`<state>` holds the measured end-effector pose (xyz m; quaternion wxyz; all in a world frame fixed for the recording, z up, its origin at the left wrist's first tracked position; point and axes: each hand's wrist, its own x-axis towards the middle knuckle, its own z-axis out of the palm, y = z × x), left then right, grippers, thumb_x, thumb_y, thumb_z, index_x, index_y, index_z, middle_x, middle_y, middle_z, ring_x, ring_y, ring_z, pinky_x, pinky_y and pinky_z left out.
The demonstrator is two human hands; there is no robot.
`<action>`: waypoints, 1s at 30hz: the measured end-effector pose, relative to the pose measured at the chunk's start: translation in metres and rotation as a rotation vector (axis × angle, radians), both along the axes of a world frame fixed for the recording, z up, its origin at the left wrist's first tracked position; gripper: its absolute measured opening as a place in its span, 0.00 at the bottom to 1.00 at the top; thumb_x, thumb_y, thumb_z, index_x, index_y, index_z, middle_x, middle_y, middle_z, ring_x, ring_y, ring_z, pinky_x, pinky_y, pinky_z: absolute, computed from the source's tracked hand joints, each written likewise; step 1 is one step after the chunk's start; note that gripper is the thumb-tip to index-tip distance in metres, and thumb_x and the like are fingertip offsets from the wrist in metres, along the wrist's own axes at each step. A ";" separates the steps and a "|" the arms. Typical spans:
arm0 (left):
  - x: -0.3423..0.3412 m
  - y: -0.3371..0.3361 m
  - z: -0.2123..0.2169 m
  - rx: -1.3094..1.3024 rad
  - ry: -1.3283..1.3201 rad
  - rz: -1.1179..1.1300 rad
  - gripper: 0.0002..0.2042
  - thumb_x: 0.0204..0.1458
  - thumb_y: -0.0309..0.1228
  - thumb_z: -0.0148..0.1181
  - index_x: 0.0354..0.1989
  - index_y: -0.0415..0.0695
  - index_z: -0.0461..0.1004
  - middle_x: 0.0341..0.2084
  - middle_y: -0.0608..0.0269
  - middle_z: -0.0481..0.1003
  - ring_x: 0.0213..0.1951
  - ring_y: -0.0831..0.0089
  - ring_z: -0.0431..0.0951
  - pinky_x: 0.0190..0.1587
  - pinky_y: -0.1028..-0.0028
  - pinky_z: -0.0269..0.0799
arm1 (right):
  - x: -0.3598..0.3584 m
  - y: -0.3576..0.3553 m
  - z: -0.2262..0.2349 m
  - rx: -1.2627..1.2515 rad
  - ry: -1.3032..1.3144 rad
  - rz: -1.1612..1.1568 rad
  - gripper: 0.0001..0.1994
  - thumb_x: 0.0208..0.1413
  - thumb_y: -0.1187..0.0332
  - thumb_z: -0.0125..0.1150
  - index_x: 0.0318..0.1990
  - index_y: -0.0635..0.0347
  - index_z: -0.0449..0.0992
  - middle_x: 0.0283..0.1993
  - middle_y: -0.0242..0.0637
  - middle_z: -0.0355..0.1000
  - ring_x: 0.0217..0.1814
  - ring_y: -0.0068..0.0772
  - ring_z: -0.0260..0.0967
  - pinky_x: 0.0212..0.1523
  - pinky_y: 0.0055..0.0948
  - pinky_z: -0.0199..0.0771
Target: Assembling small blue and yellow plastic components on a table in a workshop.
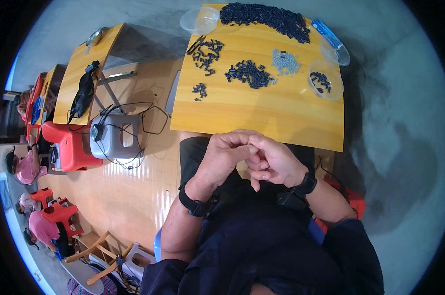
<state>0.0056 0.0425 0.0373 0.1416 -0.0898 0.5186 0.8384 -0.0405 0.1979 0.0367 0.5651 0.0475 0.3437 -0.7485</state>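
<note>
Black pieces [252,74] ahead, my left hand [228,153] and right hand [278,160], fingers together, want a light, steady touch, though whether they hold anything I cannot tell.

Yellow wood-grain table [262,120], small black tubular pieces [264,17] banked along far edge, smaller black heaps [249,74] centre and left, dark slim tool [195,46], pale grey heap [285,62], clear bowls [335,74] at both sides.
</note>
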 end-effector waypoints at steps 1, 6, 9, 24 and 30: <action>0.000 0.000 -0.001 0.012 -0.006 -0.006 0.07 0.52 0.20 0.55 0.38 0.33 0.76 0.28 0.60 0.77 0.28 0.78 0.76 0.34 0.79 0.73 | 0.001 0.001 0.000 0.000 0.003 0.003 0.19 0.65 0.53 0.39 0.25 0.54 0.61 0.14 0.22 0.49 0.10 0.16 0.50 0.17 0.33 0.76; 0.002 -0.005 -0.018 0.036 -0.025 -0.079 0.07 0.52 0.20 0.56 0.38 0.33 0.76 0.29 0.59 0.78 0.30 0.78 0.77 0.35 0.78 0.74 | 0.004 0.000 -0.005 -0.087 -0.042 -0.010 0.16 0.64 0.56 0.41 0.34 0.59 0.68 0.16 0.21 0.50 0.11 0.14 0.50 0.18 0.32 0.77; 0.000 0.003 -0.022 0.063 0.008 -0.040 0.10 0.51 0.20 0.57 0.43 0.33 0.74 0.33 0.57 0.77 0.35 0.75 0.77 0.40 0.76 0.73 | 0.000 0.010 -0.024 0.001 -0.025 -0.072 0.16 0.63 0.56 0.45 0.35 0.60 0.69 0.16 0.21 0.50 0.11 0.15 0.50 0.18 0.32 0.76; -0.013 -0.014 -0.101 -0.421 -0.169 0.232 0.14 0.50 0.24 0.59 0.44 0.31 0.72 0.29 0.63 0.75 0.31 0.79 0.73 0.33 0.80 0.68 | -0.195 0.132 -0.051 1.575 1.564 -0.204 0.19 0.54 0.55 0.56 0.27 0.68 0.75 0.20 0.48 0.71 0.20 0.42 0.71 0.22 0.34 0.67; -0.051 -0.021 -0.093 -0.503 -0.139 0.344 0.12 0.50 0.25 0.56 0.40 0.29 0.74 0.24 0.58 0.76 0.27 0.73 0.76 0.31 0.77 0.70 | -0.172 0.089 -0.078 1.246 1.607 -0.376 0.11 0.51 0.64 0.57 0.27 0.64 0.75 0.25 0.48 0.72 0.25 0.45 0.72 0.27 0.35 0.69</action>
